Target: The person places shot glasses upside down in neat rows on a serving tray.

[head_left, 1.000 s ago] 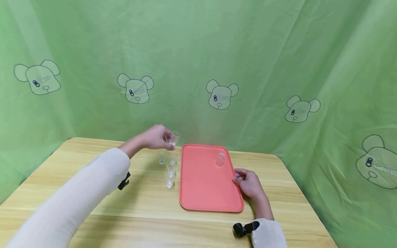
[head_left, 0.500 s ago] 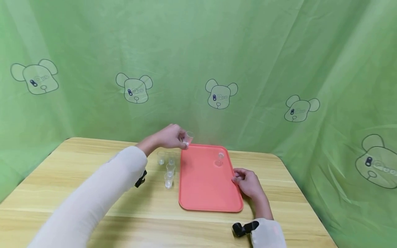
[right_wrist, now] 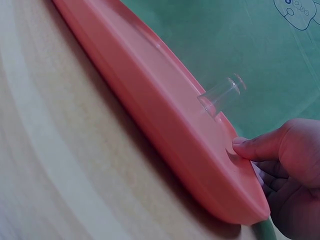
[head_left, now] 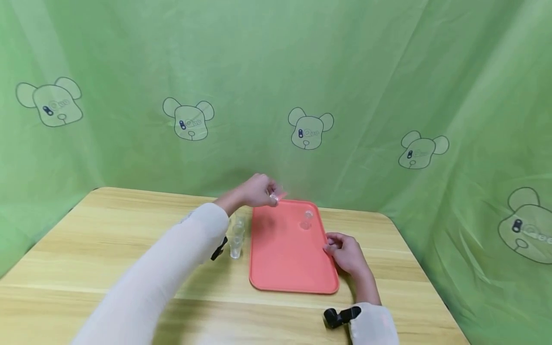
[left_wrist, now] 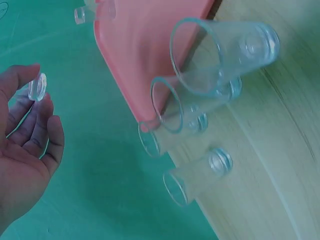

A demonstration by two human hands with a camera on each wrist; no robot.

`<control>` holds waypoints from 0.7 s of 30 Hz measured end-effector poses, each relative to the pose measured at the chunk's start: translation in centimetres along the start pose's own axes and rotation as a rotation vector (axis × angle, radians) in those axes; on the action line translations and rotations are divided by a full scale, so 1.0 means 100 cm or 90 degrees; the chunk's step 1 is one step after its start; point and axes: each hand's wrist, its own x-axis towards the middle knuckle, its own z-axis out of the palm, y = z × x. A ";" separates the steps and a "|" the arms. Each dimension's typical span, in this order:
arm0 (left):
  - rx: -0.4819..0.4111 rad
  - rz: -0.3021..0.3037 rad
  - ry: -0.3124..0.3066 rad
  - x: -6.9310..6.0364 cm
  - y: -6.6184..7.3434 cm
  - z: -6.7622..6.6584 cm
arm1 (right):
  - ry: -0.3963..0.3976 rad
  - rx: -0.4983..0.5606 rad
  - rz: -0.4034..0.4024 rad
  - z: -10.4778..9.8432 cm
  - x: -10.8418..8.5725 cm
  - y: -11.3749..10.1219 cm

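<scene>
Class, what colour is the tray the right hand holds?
The tray is plain coral red; the head view shows it best.

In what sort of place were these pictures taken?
Probably an indoor recording booth: a printed green fabric curtain hangs close behind a pale wood-grain table, and a small black device shows at the right white sleeve.

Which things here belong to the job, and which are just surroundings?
Job: left hand and its pinched glass; right hand gripping the red tray; another glass on that tray; four glasses beside it.
Surroundings: wooden table, green curtain, black wrist devices.
</scene>
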 end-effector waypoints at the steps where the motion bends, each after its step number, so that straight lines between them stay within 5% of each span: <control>1: -0.004 -0.005 0.002 0.001 0.000 0.001 | 0.000 0.000 0.000 0.000 0.000 0.000; 21: -0.044 -0.077 0.050 0.020 -0.004 0.035 | 0.013 -0.004 -0.007 0.000 0.001 0.004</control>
